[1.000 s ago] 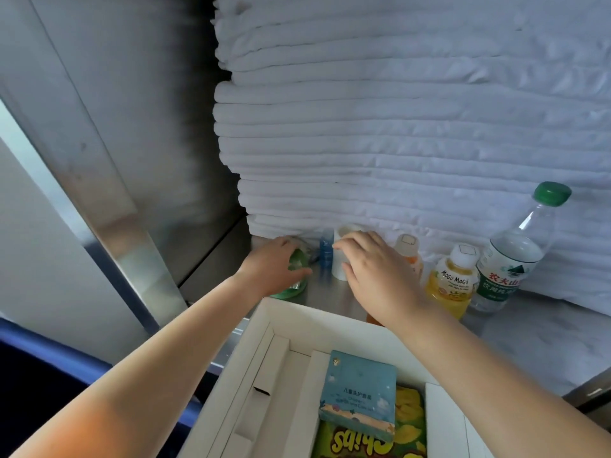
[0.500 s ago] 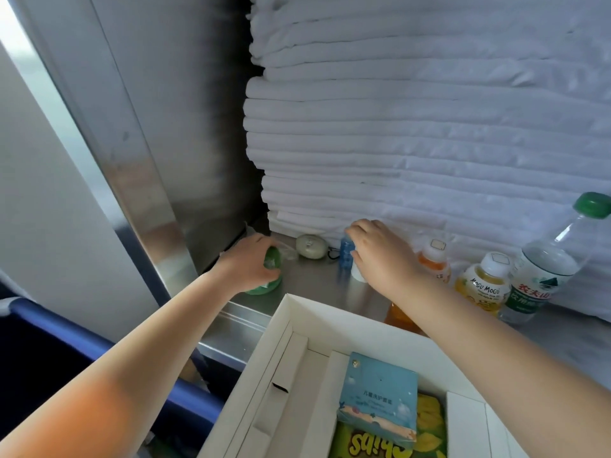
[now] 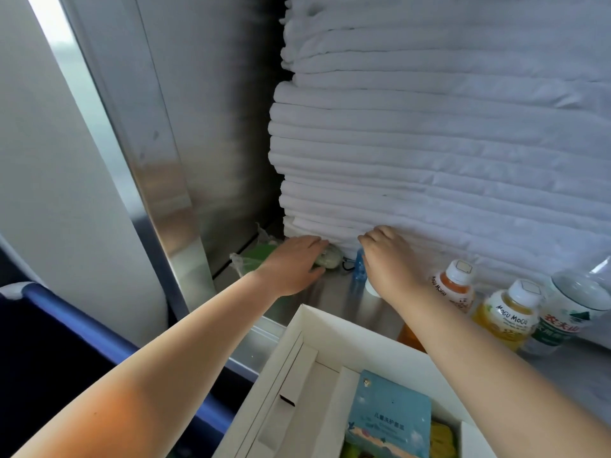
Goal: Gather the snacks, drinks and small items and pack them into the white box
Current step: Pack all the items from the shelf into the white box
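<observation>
The small things still to pack sit at the back of the bench (image 3: pixel 334 302), right under the stack of white cloth (image 3: pixel 446 143). A pale oval thing (image 3: pixel 329 259) lies there, a little blue bottle (image 3: pixel 359 271) stands just beside it to the right, and a small white pot (image 3: pixel 372 287) sits next to that.

All of these are in front of the person and past the far wall of the white box (image 3: pixel 350 328). So each one has to come back toward the body and then down into the box.

The left hand (image 3: pixel 294 264) is nearest the oval thing. Its fingers reach flat over it and touch it, but they are not closed around it. A green thing in a clear wrap (image 3: pixel 254 256) lies under and left of this hand.

The right hand (image 3: pixel 390 259) is nearest the blue bottle and the pot. Its fingers curl down over them. I cannot tell if it has a grip on either one, since the hand hides them.

The blue bottle stands up tall, so I think a pinch from the sides would work best. The oval thing lies flat and low, so it looks easier to scoop from above.

Further right stand an orange drink (image 3: pixel 454 285), a yellow drink (image 3: pixel 512 314) and a water bottle (image 3: pixel 568 312), all near the right arm. The box already holds a blue packet (image 3: pixel 390 418) on top of a yellow bag (image 3: pixel 443 438).
</observation>
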Available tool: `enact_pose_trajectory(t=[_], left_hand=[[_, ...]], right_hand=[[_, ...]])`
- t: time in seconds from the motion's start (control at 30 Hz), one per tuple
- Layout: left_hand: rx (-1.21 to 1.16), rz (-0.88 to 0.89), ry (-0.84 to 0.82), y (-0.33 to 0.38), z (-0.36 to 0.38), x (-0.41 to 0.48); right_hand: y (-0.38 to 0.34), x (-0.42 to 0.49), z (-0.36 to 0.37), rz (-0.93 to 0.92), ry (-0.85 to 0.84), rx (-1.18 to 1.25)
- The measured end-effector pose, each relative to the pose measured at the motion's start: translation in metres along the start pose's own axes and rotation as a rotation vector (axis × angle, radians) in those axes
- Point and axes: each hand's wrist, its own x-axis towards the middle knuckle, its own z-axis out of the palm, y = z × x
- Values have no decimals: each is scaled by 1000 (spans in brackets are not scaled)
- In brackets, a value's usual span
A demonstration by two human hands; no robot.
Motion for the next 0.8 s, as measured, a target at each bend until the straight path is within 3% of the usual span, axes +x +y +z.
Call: enact_pose_trajectory(t=[0.23, 0.8], left_hand=[[82, -12, -67, 9, 13, 13], [210, 29, -22, 14, 15, 28]], right_hand=[[0, 2, 4, 13, 3, 59], [-2, 1, 4, -11, 23, 107]])
